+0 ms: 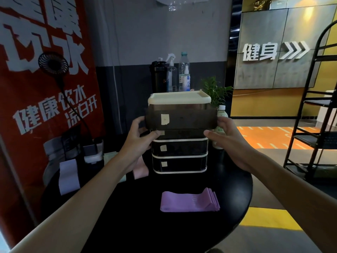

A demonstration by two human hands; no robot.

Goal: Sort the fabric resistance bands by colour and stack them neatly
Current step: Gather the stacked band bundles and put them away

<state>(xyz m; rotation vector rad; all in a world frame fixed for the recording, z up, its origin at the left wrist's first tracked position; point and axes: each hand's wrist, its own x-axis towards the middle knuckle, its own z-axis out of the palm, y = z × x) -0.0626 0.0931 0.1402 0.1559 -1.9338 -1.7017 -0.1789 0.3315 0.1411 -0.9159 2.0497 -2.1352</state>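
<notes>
The red banner (45,110) carries white characters: "健康饮水" with "凉白开" below. Its larger line above is cut off by the frame, and only "水" is clear. On the grey wall panel (264,75), raised white letters (259,52) read "健身", followed by three chevrons. The paper sticker (165,119) on the top drawer (191,119) bears a faint mark, too small to read — the bottle labels (184,80) likewise.

head-worn view, facing forward and down, near table (235,187)

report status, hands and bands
Left hand and right hand grip top drawer, pulled out. Purple bands stacked on table, untouched. Pink band further left, partly hidden.
</notes>
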